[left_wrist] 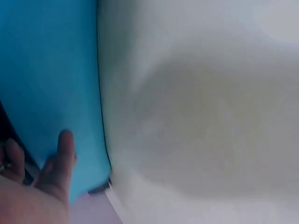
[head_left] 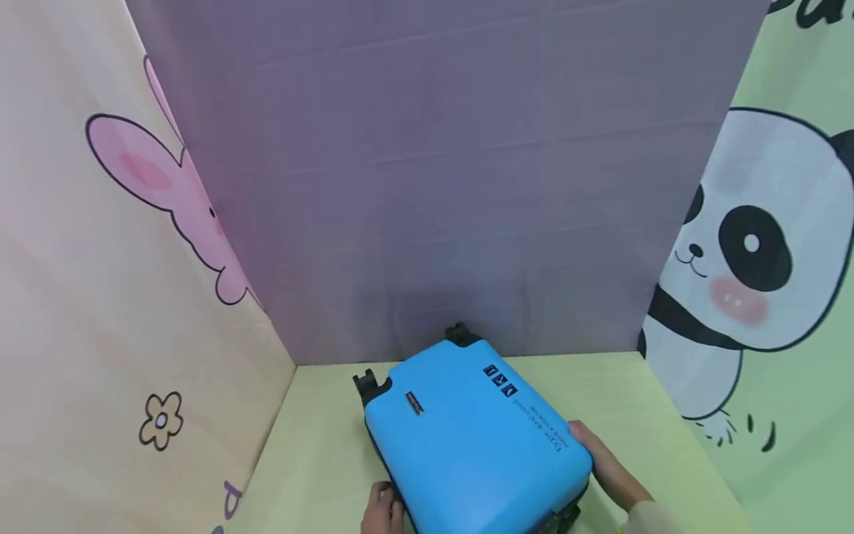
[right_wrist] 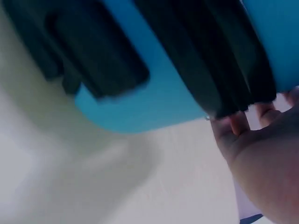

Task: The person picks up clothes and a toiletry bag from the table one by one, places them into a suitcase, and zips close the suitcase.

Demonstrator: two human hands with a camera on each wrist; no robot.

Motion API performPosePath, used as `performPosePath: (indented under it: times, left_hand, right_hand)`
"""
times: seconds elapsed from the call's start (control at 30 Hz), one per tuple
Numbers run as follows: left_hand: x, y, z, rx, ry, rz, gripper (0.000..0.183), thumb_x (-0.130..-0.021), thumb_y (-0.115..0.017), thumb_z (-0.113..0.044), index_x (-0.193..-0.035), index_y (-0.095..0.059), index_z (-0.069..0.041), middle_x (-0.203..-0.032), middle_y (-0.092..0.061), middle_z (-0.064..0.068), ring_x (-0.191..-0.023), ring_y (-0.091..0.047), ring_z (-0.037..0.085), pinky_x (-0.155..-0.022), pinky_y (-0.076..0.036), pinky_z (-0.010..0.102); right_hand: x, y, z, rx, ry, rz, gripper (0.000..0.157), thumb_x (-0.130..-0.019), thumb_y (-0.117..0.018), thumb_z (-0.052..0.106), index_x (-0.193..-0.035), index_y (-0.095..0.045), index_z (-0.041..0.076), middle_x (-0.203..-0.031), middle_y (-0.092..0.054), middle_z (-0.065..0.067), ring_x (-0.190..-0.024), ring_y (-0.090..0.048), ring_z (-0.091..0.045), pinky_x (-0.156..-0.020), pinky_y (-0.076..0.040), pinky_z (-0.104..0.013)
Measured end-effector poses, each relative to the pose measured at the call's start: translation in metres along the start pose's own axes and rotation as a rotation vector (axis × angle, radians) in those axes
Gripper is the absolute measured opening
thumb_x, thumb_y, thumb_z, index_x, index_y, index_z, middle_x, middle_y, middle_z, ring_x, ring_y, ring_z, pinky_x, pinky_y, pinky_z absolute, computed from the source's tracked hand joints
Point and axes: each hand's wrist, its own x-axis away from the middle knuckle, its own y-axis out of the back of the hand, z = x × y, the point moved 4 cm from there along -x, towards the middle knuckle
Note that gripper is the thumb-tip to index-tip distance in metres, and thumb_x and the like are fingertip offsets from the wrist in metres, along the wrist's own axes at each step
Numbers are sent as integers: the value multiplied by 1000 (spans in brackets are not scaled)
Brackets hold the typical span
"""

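A blue hard-shell suitcase [head_left: 474, 437] lies at a slant over the pale table, its black wheels pointing to the far side. Small dark labels and lettering mark its upper face. My left hand [head_left: 383, 509] holds its near left edge; in the left wrist view one finger lies along the blue shell [left_wrist: 56, 70]. At the right edge, my right hand [head_left: 603, 469] grips the case with the thumb side up. The right wrist view shows those fingers [right_wrist: 225, 130] at the dark band between the blue shells, partly hidden behind it.
The pale yellow-green table [head_left: 320, 437] ends at a purple-grey back panel [head_left: 427, 185], close to the suitcase wheels. A cream side panel [head_left: 80, 334] with a pink rabbit stands left, and a green panel [head_left: 800, 415] with a panda stands right.
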Motion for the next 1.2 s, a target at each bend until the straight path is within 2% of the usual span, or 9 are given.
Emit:
performPosePath:
  times: [0.17, 0.3, 0.37, 0.47, 0.53, 0.63, 0.77, 0.93, 1.2]
  left_hand:
    - [-33, 16, 9, 44, -15, 79, 22, -100, -52, -7, -108, -72, -3, -109, -71, 10, -97, -71, 27, -78, -59, 40]
    - [-57, 28, 12, 79, 8, 161, 24, -106, -48, -14, -94, -68, -7, -79, -64, 2, -70, -60, 15, -61, -48, 28]
    - [-66, 32, 11, 75, -14, 193, 27, -106, -47, -16, -84, -62, -11, -69, -54, -2, -62, -49, 12, -54, -41, 25]
    - [-72, 35, 8, 47, -36, 209, 29, -105, -48, -17, -77, -56, -14, -66, -47, -5, -57, -44, 11, -50, -37, 24]
    - [-71, 35, 6, 32, -44, 214, 29, -104, -49, -17, -76, -56, -14, -64, -48, -6, -55, -44, 11, -48, -37, 24]
    - [-66, 31, 6, 15, -22, 217, 31, -105, -49, -19, -75, -55, -16, -62, -47, -7, -53, -44, 10, -47, -36, 24]
    - [-57, 30, 5, 0, -9, 195, 35, -106, -49, -22, -72, -53, -17, -58, -43, -8, -51, -42, 8, -47, -34, 23]
    - [-48, 34, 5, -23, -6, 174, 37, -105, -51, -22, -69, -53, -17, -57, -41, -9, -50, -38, 9, -48, -32, 23]
    - [-26, 38, 12, 4, 24, 229, 34, -104, -53, -18, -71, -53, -16, -59, -42, -8, -53, -39, 9, -50, -34, 23]
  right_hand:
    - [26, -11, -8, 18, -60, 115, 81, -104, -30, 67, -148, -32, -1, -144, -44, -23, -131, -45, -44, -106, -39, -67]
    - [43, -25, -11, 20, -87, 257, 74, -106, -37, 60, -147, -26, -2, -141, -40, -26, -120, -55, -41, -101, -47, -62]
    - [49, -29, -7, 37, -101, 259, 78, -104, -45, 58, -150, -22, 0, -142, -37, -28, -118, -56, -39, -98, -50, -59]
    - [54, -33, 11, 142, -37, 153, 92, -97, -62, 55, -156, -13, 6, -150, -28, -31, -126, -51, -46, -98, -52, -60]
    - [58, -38, 29, 255, 48, 59, 104, -88, -74, 55, -159, -11, 13, -159, -19, -28, -136, -40, -51, -101, -49, -65]
    - [66, -54, 55, 500, 282, -10, 114, -75, -84, 58, -162, -20, 22, -166, -10, -20, -144, -23, -56, -100, -44, -74]
    - [77, -80, 76, 801, 524, -36, 123, -59, -82, 79, -160, -34, 30, -169, -17, -13, -146, -14, -63, -92, -38, -85]
    - [81, -93, 79, 918, 533, -86, 127, -53, -72, 93, -159, -36, 34, -169, -25, -8, -149, -18, -60, -90, -42, -81]
    - [79, -95, 77, 886, 479, -96, 127, -52, -73, 92, -159, -35, 36, -170, -21, -5, -149, -13, -60, -81, -52, -73]
